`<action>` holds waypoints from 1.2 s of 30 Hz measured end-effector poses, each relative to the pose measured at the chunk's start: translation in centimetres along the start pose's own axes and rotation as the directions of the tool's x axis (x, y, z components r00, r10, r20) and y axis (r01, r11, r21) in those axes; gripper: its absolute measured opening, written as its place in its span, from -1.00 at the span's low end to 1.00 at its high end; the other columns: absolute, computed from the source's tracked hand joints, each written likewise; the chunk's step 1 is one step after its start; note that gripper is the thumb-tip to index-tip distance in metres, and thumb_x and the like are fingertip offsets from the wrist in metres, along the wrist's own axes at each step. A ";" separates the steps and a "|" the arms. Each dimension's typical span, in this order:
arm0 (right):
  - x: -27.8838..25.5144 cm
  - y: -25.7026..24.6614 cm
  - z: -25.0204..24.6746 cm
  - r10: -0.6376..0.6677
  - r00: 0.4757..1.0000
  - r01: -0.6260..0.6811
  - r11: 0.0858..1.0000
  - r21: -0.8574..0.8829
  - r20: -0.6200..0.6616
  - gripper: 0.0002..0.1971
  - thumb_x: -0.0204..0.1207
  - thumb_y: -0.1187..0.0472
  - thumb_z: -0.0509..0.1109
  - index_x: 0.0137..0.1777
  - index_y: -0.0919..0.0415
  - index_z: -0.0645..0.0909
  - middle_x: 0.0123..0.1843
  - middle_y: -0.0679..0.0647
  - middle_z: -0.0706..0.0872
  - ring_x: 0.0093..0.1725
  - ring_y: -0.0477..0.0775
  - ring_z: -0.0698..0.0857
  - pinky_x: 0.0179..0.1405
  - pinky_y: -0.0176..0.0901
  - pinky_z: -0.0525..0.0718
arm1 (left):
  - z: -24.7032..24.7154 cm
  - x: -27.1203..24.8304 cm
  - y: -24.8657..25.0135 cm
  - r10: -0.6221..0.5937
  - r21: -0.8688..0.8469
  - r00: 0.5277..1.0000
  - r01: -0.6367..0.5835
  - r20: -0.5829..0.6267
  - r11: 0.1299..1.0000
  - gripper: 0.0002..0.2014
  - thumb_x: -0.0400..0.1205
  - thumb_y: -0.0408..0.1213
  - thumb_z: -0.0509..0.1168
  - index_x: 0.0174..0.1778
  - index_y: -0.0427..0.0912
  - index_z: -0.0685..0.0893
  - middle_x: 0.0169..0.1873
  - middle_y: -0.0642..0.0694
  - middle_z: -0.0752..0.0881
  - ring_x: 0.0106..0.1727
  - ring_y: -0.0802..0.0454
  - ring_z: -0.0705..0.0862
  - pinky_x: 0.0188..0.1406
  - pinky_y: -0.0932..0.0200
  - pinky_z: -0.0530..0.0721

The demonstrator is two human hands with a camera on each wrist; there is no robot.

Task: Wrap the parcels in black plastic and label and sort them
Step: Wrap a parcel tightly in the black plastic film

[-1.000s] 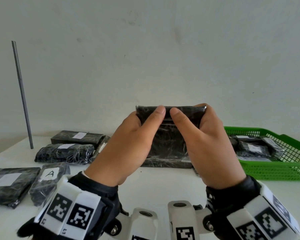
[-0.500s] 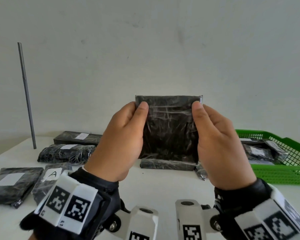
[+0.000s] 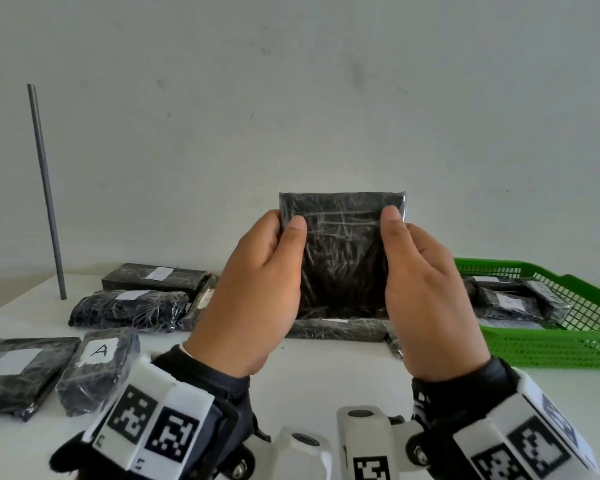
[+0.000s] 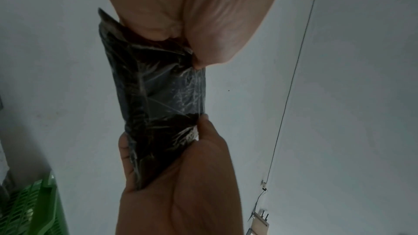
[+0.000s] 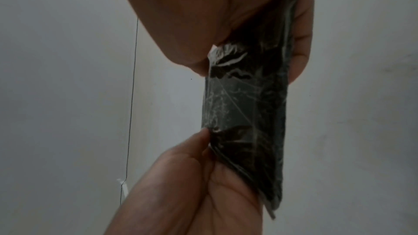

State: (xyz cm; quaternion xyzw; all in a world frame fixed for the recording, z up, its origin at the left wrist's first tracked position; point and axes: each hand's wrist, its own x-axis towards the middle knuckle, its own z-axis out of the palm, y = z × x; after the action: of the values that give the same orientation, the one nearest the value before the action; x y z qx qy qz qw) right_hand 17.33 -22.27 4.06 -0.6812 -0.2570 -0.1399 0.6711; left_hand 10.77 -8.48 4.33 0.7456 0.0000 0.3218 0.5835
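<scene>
At the far left a thin grey rod [image 3: 45,192] stands upright near the wall, and it seems to have no part in the work now. To its right, on the white table [image 3: 312,368], lie several wrapped parcels with white labels; the near one shows the letter A [image 3: 99,350], so I judge this group is already labelled and put aside on the left. In the middle, above the table, the left hand [image 3: 253,292] grips the left edge of a flat parcel in black plastic [image 3: 342,251], with the thumb on the near face and the fingers behind it. The parcel is upright and faces the person, probably so that the wrapping can be checked for loose folds or for a place to put the label. I see no label on the side that is turned to the person. The right hand [image 3: 426,299] grips the right edge in the same way, so the parcel is held evenly between both hands and does not tilt. Under it, on the table, another long black parcel [image 3: 336,330] lies flat. At the right a green basket [image 3: 565,348] holds more labelled parcels, which I take as the second sorting place. The held parcel likely needs its label next.
</scene>
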 end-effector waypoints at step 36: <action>0.1 0.2 -0.6 -0.029 0.991 0.011 0.990 0.141 0.132 -0.66 0.63 -0.04 0.58 0.17 0.23 0.75 0.06 0.16 0.91 0.12 0.23 0.89 0.18 0.33 0.84 | -1.9 0.5 -0.6 0.133 0.052 0.945 -0.155 0.300 0.987 -0.49 0.61 0.30 0.25 0.50 0.36 0.48 0.33 -0.30 0.72 0.33 -0.47 0.69 0.33 -0.52 0.66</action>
State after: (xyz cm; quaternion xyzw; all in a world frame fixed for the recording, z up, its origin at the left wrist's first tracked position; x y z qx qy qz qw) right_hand 17.60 -22.88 3.99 -0.6376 -0.3173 -0.0824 0.6972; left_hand 10.49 -6.47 4.31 0.8046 -0.1299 0.2483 0.5236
